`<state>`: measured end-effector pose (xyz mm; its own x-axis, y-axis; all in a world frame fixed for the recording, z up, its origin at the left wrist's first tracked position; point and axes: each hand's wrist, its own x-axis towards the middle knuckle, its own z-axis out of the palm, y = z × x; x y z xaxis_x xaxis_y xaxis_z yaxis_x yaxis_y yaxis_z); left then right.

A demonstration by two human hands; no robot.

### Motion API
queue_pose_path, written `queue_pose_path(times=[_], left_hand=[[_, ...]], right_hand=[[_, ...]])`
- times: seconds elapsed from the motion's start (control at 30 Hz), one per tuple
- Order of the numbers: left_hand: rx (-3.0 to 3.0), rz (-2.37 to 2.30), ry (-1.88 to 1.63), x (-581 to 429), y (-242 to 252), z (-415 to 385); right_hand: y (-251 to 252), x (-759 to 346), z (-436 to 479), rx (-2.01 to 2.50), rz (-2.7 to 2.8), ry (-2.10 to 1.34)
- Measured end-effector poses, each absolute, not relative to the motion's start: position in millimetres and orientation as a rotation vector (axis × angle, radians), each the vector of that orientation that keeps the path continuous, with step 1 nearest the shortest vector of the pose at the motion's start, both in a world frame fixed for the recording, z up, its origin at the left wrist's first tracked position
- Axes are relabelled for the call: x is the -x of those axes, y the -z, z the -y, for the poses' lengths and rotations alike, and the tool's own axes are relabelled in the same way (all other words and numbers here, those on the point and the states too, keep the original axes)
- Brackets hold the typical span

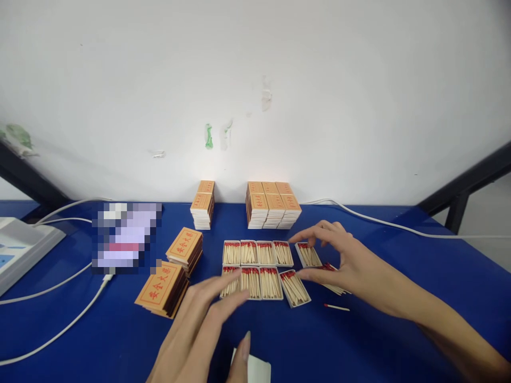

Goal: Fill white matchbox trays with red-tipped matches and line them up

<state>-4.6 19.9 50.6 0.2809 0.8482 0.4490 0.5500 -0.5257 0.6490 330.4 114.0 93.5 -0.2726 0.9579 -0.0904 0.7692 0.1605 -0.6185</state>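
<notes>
Two rows of white matchbox trays point(257, 253) filled with red-tipped matches lie on the blue table. My right hand point(333, 250) has its thumb and fingers spread around a separate tray point(308, 255) and beside a tilted tray point(294, 289). Loose matches point(335, 284) lie partly under that hand, and a single match point(337, 307) rests nearer to me. Over the front left of the rows, my left hand point(207, 319) is open, its fingers covering part of the leftmost front tray point(230, 290). A white object point(258, 369) shows partly beside its thumb.
Orange matchbox sleeves stand in stacks at the left point(159, 287). Stacked matchboxes point(273, 205) and a narrower stack point(203, 205) are near the wall. A pixelated device point(128, 234), white cables point(377, 226) and a white box point(24, 250) lie around the sides.
</notes>
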Motion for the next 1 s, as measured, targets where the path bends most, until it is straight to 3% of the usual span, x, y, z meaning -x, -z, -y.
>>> queue_pose_path(times=[0.63,1.0], left_hand=[[-2.082,-1.31,-1.002,4.1,5.9,-51.3],[-1.972,-1.385,-0.979,-1.7,0.7,-54.0]], right_hand=[[-91.1,-316.9,-95.5,1.668,2.236,-0.909],[-86.5,-317.9,-85.8,1.676,2.265,-0.834]])
